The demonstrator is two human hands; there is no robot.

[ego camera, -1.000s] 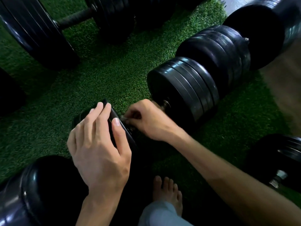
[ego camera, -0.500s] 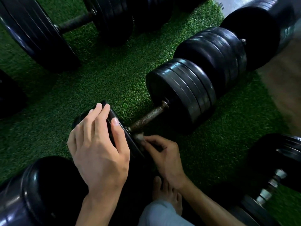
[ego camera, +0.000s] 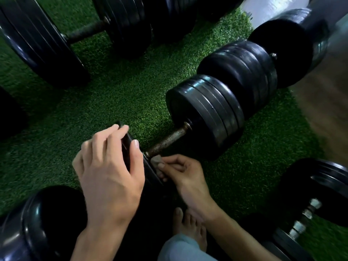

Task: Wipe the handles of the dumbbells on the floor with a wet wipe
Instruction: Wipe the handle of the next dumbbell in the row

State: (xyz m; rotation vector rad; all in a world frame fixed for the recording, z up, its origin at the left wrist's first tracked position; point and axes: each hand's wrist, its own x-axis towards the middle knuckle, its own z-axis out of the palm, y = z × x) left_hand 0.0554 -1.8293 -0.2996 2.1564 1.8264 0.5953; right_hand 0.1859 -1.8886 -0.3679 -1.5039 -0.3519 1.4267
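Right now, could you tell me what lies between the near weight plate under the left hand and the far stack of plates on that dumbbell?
In the head view, only the bare, rusty handle spans it, above green turf.

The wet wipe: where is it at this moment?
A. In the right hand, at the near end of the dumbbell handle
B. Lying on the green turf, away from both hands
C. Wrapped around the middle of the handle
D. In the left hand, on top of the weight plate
A: the right hand pinches the wet wipe at the near end of the rusty handle, while the left hand rests on the near plate.
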